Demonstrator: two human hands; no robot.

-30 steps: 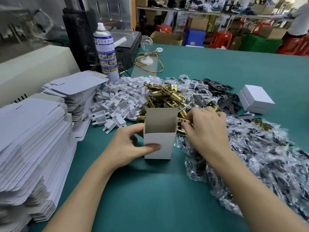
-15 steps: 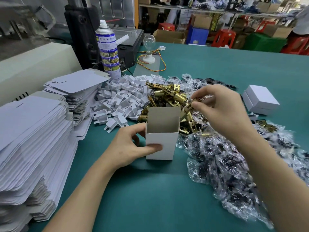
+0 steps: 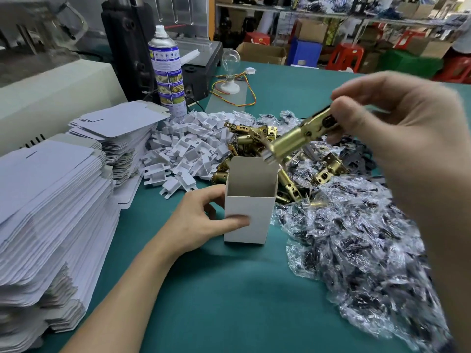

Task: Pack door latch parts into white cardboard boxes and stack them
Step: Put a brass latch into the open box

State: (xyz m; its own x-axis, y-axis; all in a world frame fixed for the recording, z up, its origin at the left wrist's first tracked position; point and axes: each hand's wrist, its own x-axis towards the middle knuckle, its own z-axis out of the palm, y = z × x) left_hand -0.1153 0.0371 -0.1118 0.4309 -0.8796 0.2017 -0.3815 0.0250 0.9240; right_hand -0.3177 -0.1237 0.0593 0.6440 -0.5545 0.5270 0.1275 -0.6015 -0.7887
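An open white cardboard box (image 3: 246, 225) stands upright on the green table (image 3: 229, 301). My left hand (image 3: 201, 222) grips its left side, thumb across the front. My right hand (image 3: 397, 118) is raised above and to the right of the box and pinches a brass door latch (image 3: 298, 138). The latch tilts down, its bolt end just over the box's far right corner. Behind the box lies a pile of brass latches (image 3: 254, 138).
Stacks of flat white box blanks (image 3: 51, 212) fill the left. A heap of white plastic inserts (image 3: 188, 149) lies behind the box, bagged screw packets (image 3: 356, 240) spread to the right, black plates (image 3: 359, 159) beyond. A spray can (image 3: 167, 72) and a light bulb (image 3: 230, 59) stand at the back.
My right hand picked a brass latch out of the pile, lifted it and swung it up toward the camera, its end now over the box opening. My left hand kept its grip on the box.
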